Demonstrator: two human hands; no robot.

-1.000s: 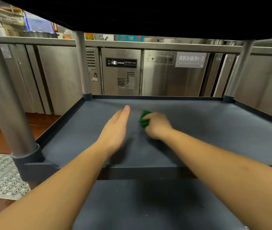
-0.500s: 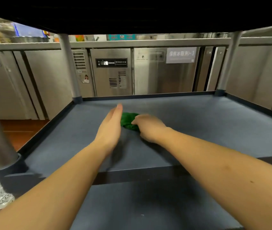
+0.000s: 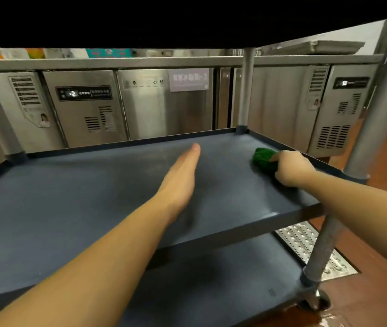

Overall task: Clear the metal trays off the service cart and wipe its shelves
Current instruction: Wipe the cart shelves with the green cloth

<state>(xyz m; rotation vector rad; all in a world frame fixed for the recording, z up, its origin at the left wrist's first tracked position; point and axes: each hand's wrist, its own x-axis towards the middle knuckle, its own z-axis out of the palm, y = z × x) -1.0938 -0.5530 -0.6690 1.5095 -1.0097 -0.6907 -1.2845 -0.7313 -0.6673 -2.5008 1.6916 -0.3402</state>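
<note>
The right hand (image 3: 291, 167) clenches a crumpled green cloth (image 3: 263, 158) against the matte grey shelf (image 3: 81, 197), just beside its raised right rim near the far corner. The left hand (image 3: 180, 178) grasps nothing, its fingers straight and together over the shelf's middle. Round metal posts (image 3: 245, 90) carry the cart. A flat metal tray (image 3: 317, 46) sits on the steel counter (image 3: 140, 63) behind.

Both forearms stretch forward. The left hand (image 3: 180, 178), at centre, holds its fingers straight and together; the right hand (image 3: 291, 168), far right, curls round a green cloth (image 3: 263, 158).
</note>
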